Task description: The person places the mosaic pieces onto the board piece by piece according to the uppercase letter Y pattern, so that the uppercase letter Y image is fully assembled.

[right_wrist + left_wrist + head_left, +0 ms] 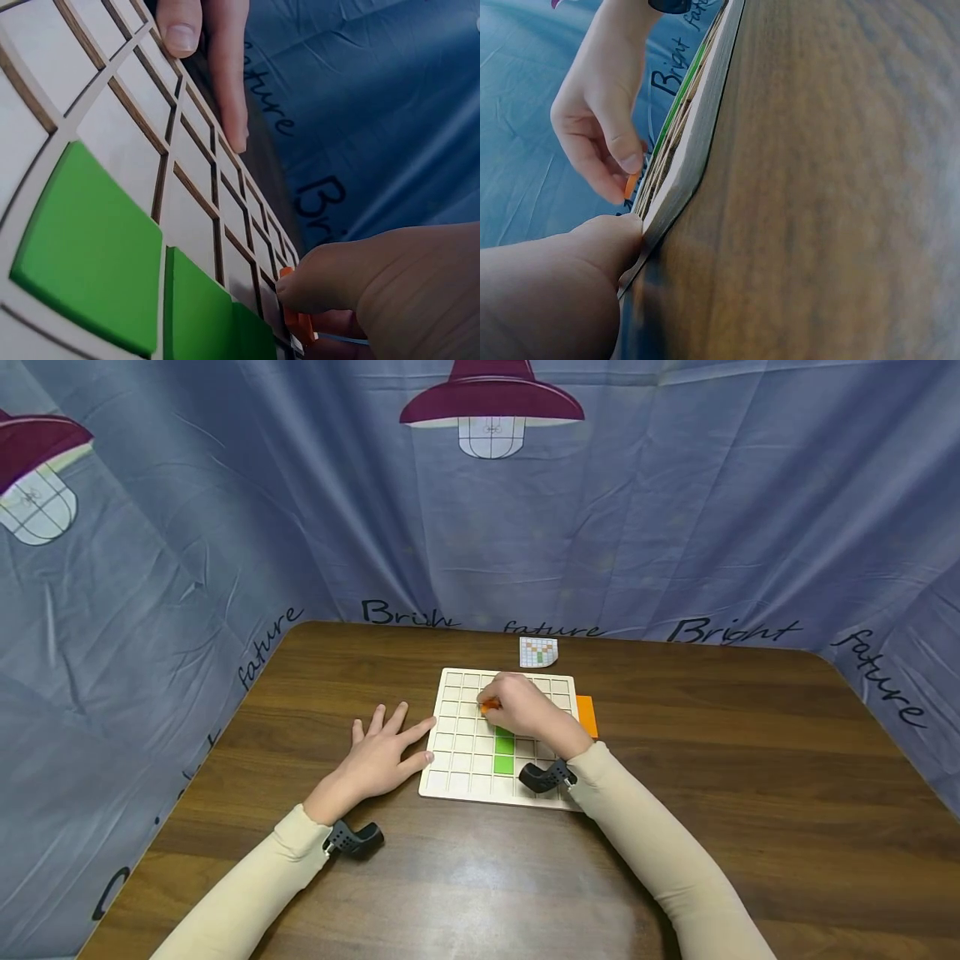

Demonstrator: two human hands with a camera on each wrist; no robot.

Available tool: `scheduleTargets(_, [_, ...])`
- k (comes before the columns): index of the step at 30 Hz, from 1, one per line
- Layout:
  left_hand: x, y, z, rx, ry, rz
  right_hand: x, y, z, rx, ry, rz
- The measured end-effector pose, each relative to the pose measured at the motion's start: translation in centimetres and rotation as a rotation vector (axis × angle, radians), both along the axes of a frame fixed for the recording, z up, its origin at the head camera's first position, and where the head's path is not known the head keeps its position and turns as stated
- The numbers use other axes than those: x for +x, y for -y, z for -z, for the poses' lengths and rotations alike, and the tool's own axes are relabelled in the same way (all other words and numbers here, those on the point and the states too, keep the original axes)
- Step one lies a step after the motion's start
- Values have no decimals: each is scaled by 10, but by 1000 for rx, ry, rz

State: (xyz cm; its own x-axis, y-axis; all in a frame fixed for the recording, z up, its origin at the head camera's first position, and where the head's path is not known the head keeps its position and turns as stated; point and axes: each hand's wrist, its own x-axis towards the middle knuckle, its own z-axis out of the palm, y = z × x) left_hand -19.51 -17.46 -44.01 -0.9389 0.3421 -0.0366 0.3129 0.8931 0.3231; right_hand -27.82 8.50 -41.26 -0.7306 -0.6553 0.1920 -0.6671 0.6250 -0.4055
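A pale wooden grid board [459, 766] with square recesses lies on the table. Green square tiles [504, 765] sit in a column of its cells, and three show in the right wrist view. Over the board's upper middle, my right hand [522, 706] pinches a small orange tile [490, 705] between thumb and fingers. In the right wrist view that orange tile [298, 319] is tilted close to the grid, partly hidden by the thumb. My left hand [380, 759] lies with fingers spread on the table, its thumb and index finger touching the board's left edge.
A small printed grid card [538, 652] with orange and green squares lies beyond the board. An orange flat piece [588, 717] shows at the board's right edge. Blue curtains [600, 527] hang around the brown wooden table [750, 777].
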Motion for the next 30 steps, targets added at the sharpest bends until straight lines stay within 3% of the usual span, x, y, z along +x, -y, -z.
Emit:
scheduleTargets(18, [0, 0, 0, -3, 9, -3, 0, 5, 7, 16, 26, 70])
scheduleTargets(30, [0, 0, 0, -3, 5, -3, 3, 6, 8, -4, 12, 72])
